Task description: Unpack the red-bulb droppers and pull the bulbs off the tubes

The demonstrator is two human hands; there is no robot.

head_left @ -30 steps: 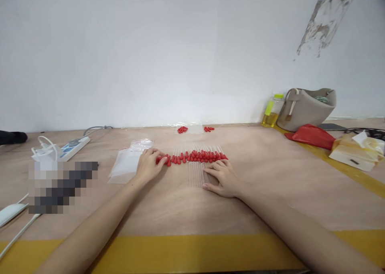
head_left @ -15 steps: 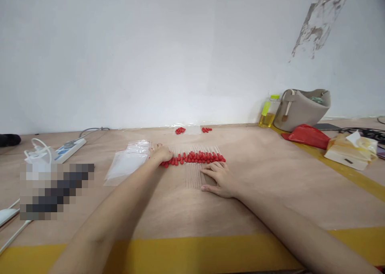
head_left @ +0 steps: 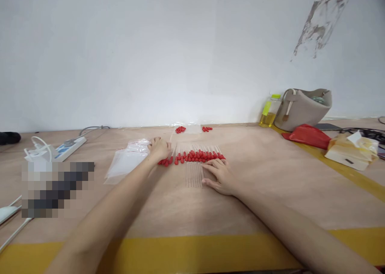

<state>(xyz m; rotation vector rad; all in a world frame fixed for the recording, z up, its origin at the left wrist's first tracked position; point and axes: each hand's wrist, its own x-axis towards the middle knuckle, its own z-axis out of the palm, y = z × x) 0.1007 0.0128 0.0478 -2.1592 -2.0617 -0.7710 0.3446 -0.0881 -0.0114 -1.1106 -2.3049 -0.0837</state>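
A row of glass droppers with red rubber bulbs (head_left: 200,156) lies across the middle of the table, and more tubes (head_left: 192,174) show on the near side of the bulbs. At the row's left end, my left hand (head_left: 159,149) is bent closed at one dropper (head_left: 170,160), whose tube sticks up past the others; the exact grip is partly hidden. More red bulbs (head_left: 164,162) lie under my left wrist. My right hand (head_left: 220,177) rests with fingers apart at the right side of the near tubes, fingertips close to the bulbs.
Clear zip bags (head_left: 126,163) lie left of my left hand. Small piles of red bulbs (head_left: 180,129) sit near the wall. A power strip (head_left: 70,149) is at left; a bottle (head_left: 269,111), bag (head_left: 303,109), red pouch (head_left: 308,136) and tissue pack (head_left: 351,149) stand at right.
My left hand has moved slightly up and away from the row, and a gap shows between its dropper and the others. My right hand has barely shifted.
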